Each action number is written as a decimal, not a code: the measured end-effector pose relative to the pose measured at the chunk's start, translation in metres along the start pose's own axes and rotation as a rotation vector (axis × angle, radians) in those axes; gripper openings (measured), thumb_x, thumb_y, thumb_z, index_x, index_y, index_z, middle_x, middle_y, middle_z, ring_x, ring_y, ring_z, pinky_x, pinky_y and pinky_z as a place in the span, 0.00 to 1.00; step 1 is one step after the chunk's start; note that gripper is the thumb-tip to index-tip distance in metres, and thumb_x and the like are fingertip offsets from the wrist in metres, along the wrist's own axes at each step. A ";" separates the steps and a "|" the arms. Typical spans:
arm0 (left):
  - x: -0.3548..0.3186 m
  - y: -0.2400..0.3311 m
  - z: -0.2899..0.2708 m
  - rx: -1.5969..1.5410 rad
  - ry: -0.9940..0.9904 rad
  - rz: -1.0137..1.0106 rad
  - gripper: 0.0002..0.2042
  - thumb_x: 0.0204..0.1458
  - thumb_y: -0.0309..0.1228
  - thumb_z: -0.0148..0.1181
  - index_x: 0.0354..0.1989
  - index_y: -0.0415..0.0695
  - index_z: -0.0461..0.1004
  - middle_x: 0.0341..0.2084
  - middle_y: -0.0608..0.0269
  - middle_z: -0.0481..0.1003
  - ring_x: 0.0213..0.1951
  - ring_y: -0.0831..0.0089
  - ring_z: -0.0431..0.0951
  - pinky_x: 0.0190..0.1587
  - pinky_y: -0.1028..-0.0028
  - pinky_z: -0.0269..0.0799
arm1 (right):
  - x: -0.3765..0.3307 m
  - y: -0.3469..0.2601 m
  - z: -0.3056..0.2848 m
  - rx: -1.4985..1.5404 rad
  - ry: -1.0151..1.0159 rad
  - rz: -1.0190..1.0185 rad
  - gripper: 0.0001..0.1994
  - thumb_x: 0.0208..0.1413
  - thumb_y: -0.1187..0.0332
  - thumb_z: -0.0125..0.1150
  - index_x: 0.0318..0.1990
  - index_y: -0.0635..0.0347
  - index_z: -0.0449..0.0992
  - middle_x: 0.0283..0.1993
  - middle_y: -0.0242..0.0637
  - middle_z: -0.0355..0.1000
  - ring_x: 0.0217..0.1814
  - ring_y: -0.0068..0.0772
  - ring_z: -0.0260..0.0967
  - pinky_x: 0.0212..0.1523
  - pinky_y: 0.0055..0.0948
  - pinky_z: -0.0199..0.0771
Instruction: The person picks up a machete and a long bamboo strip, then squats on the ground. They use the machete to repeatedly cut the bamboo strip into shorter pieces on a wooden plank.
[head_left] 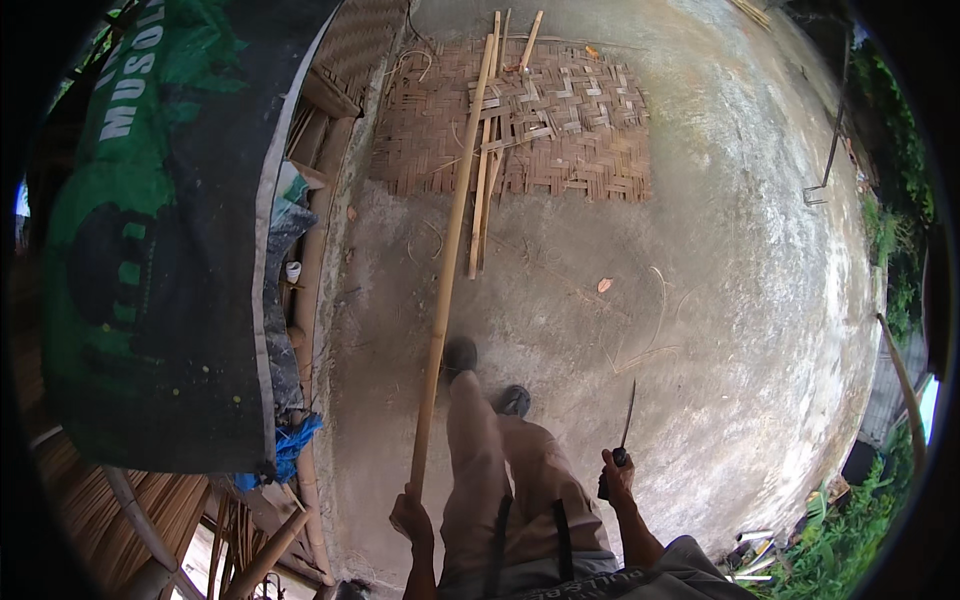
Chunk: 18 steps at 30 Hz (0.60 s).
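Observation:
My left hand is closed around the near end of a long, pale bamboo pole. The pole slants away from me, and its far part passes over a woven bamboo mat on the floor. In my right hand is a knife with a thin blade and a dark handle, its tip pointing forward. Several split bamboo strips lie across the mat, some reaching past its near edge. The mat's weave is loose and broken in places.
On the left hangs a dark green and black tarp beside a bamboo frame, with a crumpled blue sheet at its lower corner. My feet stand on the concrete floor. Green plants grow along the right edge.

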<state>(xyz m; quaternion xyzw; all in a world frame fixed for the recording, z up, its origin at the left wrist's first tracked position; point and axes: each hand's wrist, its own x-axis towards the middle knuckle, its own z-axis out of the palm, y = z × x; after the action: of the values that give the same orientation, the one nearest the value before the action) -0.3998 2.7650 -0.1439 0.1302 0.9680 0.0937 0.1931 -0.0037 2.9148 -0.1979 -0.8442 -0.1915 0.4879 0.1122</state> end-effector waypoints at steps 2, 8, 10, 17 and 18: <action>-0.026 -0.023 -0.022 -0.019 0.012 -0.013 0.30 0.67 0.49 0.52 0.19 0.36 0.76 0.15 0.44 0.74 0.18 0.46 0.71 0.26 0.50 0.61 | -0.010 0.001 0.001 0.122 -0.084 0.078 0.16 0.55 0.59 0.73 0.32 0.51 0.68 0.19 0.26 0.63 0.15 0.22 0.62 0.16 0.28 0.67; -0.082 -0.109 -0.087 -0.020 -0.018 -0.048 0.27 0.67 0.46 0.53 0.23 0.35 0.80 0.15 0.45 0.75 0.16 0.52 0.72 0.23 0.54 0.60 | -0.019 -0.045 0.060 0.387 -0.547 0.248 0.25 0.61 0.49 0.66 0.54 0.60 0.74 0.32 0.38 0.74 0.35 0.40 0.79 0.37 0.37 0.81; -0.085 -0.131 -0.101 0.040 -0.052 0.011 0.27 0.68 0.45 0.52 0.22 0.36 0.79 0.15 0.46 0.74 0.16 0.51 0.72 0.23 0.54 0.60 | -0.022 -0.063 0.092 0.511 -0.706 0.229 0.31 0.62 0.43 0.63 0.60 0.59 0.69 0.47 0.45 0.76 0.49 0.45 0.78 0.48 0.42 0.81; -0.044 -0.202 -0.134 0.317 -0.060 0.397 0.25 0.64 0.46 0.59 0.18 0.40 0.74 0.12 0.48 0.71 0.17 0.48 0.74 0.24 0.53 0.64 | -0.041 -0.089 0.218 0.942 -0.985 0.130 0.35 0.62 0.36 0.56 0.63 0.55 0.63 0.58 0.48 0.73 0.56 0.54 0.75 0.55 0.49 0.78; -0.040 -0.216 -0.144 0.340 -0.067 0.418 0.24 0.62 0.47 0.62 0.19 0.41 0.73 0.13 0.49 0.72 0.17 0.48 0.74 0.25 0.53 0.65 | -0.069 -0.098 0.235 0.982 -0.781 0.319 0.28 0.62 0.40 0.61 0.55 0.53 0.67 0.49 0.43 0.76 0.48 0.48 0.78 0.48 0.48 0.80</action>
<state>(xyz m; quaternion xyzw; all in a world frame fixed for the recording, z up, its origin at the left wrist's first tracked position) -0.4683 2.5293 -0.0492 0.3608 0.9149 -0.0365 0.1770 -0.2595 2.9732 -0.2242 -0.4733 0.1550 0.8005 0.3334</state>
